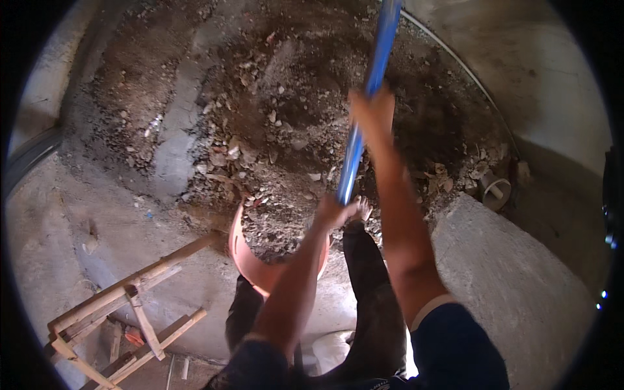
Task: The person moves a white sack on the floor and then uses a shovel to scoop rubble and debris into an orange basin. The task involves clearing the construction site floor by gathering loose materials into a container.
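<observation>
A long blue pole (351, 159) slants up across the middle, and its far end runs out of the top of the view, so what it carries there is hidden. My right hand (373, 116), slightly blurred, is closed round the pole higher up. Lower down, my left hand (335, 212) grips the pole near its near end. Below my left forearm a curved orange plastic container (242, 249) lies with its open side towards the rubble (286, 123), and loose bits sit at its mouth. One foot (362, 210) shows just beside my left hand.
A wooden frame like a small ladder (136, 286) lies at the lower left. A concrete slab (507, 273) is at the right, with a white round plastic piece (495, 192) by its far corner. A thin pale pipe (455, 55) runs along the wall (552, 71).
</observation>
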`<act>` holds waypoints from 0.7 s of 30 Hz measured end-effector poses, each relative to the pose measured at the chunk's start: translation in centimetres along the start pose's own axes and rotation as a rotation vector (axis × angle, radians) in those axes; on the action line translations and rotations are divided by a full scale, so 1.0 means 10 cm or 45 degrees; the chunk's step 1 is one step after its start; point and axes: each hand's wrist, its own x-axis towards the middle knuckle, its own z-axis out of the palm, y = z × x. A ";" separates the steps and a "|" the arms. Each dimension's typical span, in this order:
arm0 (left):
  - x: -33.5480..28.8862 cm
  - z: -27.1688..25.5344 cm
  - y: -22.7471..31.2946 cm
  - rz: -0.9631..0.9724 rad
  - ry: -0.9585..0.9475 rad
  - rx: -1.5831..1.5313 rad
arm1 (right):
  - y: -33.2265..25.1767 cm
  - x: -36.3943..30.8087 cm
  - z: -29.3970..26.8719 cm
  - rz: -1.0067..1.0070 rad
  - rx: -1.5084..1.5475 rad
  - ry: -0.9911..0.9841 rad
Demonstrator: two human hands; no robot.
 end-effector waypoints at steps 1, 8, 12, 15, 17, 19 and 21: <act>0.37 -0.15 0.31 -0.031 -0.003 -0.161 | -0.06 0.48 0.08 0.009 0.074 -0.017; 0.65 -0.02 0.02 -0.216 -0.001 -0.472 | 0.89 1.04 0.79 0.403 -0.200 -0.177; -0.80 0.36 -0.58 -0.718 -0.017 -0.128 | 1.04 -0.54 0.47 0.618 -0.492 -0.284; -1.42 0.47 -0.92 -0.545 0.082 -0.107 | 0.71 -1.05 0.11 0.505 -0.335 -0.321; -1.21 0.36 -0.73 -0.087 0.364 0.218 | 0.17 -0.80 0.07 0.386 -0.260 -0.177; -0.51 0.10 -0.21 -0.036 0.340 0.136 | 0.10 -0.38 0.12 0.313 -0.116 -0.128; 0.22 -0.15 0.37 0.011 0.338 0.106 | 0.11 0.51 0.35 0.011 -0.010 -0.040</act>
